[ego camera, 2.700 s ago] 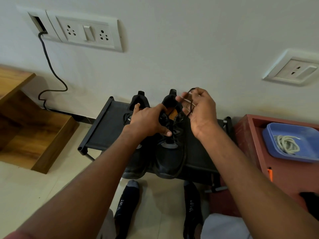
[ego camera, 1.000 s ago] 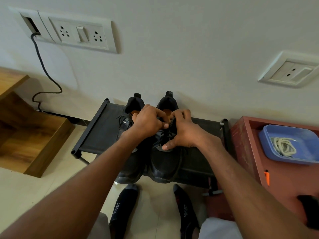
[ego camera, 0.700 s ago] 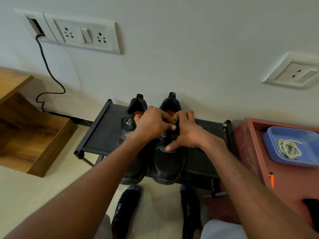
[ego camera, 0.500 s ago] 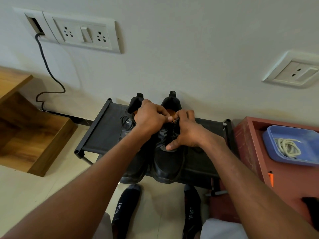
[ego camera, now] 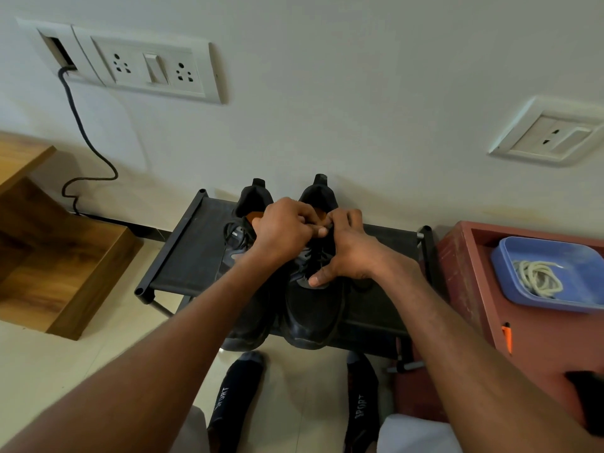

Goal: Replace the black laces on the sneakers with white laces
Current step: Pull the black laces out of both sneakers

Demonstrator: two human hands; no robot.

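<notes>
Two black sneakers stand side by side on a low black rack (ego camera: 183, 259), toes toward me. Both hands work at the tongue of the right sneaker (ego camera: 313, 308). My left hand (ego camera: 284, 228) pinches the black lace (ego camera: 318, 256) near the top eyelets, fingers closed. My right hand (ego camera: 346, 253) grips the same lace area, thumb pressed on the shoe's grey eyelet panel. The left sneaker (ego camera: 243, 243) keeps its black lace, coiled at its side. A bundle of white laces (ego camera: 537, 277) lies in a blue tray (ego camera: 568, 253) at the right.
The blue tray rests on a red-brown cabinet (ego camera: 470, 289) right of the rack, with an orange pen (ego camera: 507, 336) near its edge. A wooden step unit (ego camera: 55, 256) stands at the left. A black cable (ego camera: 88, 148) hangs from the wall socket. My socked feet (ego camera: 235, 397) are below the rack.
My right hand, earlier raised and pulling a loop of black lace up, has come down onto the right sneaker. Both hands now meet at its upper eyelets; in the last half second little has moved.
</notes>
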